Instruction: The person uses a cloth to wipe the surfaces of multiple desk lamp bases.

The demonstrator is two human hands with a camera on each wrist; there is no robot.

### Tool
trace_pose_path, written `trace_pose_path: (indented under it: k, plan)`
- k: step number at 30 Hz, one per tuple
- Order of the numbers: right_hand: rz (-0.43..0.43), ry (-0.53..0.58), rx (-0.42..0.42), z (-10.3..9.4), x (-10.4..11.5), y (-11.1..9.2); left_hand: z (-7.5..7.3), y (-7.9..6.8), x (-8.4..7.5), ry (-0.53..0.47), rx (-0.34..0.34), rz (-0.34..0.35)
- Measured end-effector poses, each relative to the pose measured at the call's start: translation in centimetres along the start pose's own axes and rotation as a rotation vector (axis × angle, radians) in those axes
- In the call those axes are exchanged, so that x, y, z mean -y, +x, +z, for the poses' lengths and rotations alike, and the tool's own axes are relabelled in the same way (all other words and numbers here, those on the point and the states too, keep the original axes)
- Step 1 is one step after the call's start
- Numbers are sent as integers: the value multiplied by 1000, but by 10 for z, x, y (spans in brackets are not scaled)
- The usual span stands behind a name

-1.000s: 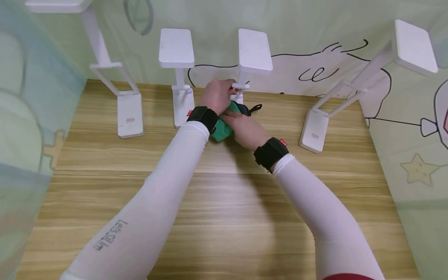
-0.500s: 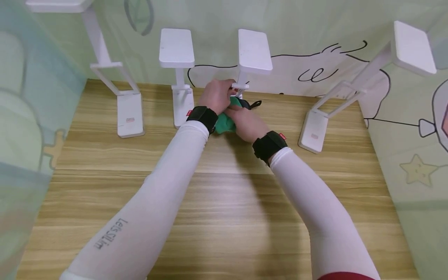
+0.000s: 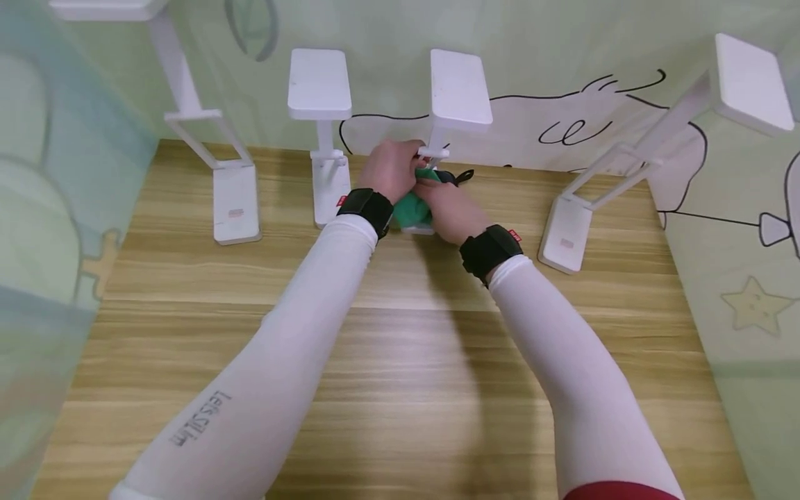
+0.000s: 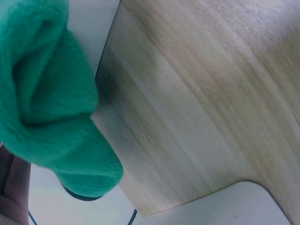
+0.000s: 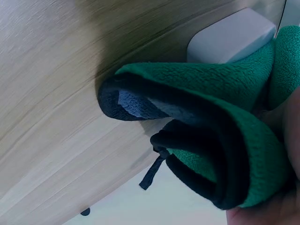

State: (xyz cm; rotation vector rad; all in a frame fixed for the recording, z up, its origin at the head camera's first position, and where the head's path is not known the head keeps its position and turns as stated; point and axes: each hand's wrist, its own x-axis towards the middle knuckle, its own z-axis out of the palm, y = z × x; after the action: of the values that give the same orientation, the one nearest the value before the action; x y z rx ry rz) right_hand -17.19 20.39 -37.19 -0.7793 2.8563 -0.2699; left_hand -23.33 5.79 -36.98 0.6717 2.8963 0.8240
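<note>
A green fleece cleaning cloth (image 3: 412,208) with dark edging and a small loop lies bunched over the base of a white desk lamp (image 3: 461,87). My right hand (image 3: 455,208) grips the cloth against that base. The right wrist view shows the cloth (image 5: 211,126) folded, its grey inner side visible, beside the rounded end of the lamp base (image 5: 232,37). At the lamp's lower stem my left hand (image 3: 390,170) curls its fingers around the hinge area, fingertips mostly hidden. In the left wrist view the cloth (image 4: 51,103) hangs in front of part of this hand.
Another white desk lamp (image 3: 320,83) stands left of the hands, with a further lamp (image 3: 236,205) beyond it. To the right is a tilted desk lamp (image 3: 565,232). A cartoon-printed wall covering (image 3: 562,132) closes off the back of the wooden table (image 3: 400,361).
My right hand and the cloth have slid a little toward the back wall along the lamp base, baring the base's front edge. My left hand stays at the stem.
</note>
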Motion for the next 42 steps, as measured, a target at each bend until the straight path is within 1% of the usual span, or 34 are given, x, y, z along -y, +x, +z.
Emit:
trace_pose_path:
  k: [5, 11, 14, 17, 19, 24, 30, 35, 42]
  plan:
    - [48, -8, 48, -5, -6, -9, 1, 0, -2, -7, -1, 8]
    - [113, -14, 64, -6, -13, -24, 0, -1, -4, -20, 11, -4]
    - [143, -23, 69, -4, -12, -34, 0, -1, -3, -14, 1, 4]
    - [146, -39, 75, -1, -6, -43, 0, -1, -2, -2, -13, 22]
    - [129, -58, 80, 0, -1, -48, 0, -1, -2, -1, -15, 23]
    - [54, -114, 87, 3, 14, -57, -1, -1, -2, 6, -7, 9]
    - [-20, -110, 96, 7, 31, -61, -1, -1, -3, 20, 10, 0]
    - [-73, -90, 78, 10, 36, -54, -1, -2, -4, 28, 11, -7]
    - [-128, -67, 45, 13, 29, -33, -1, -3, -4, 17, 12, 12]
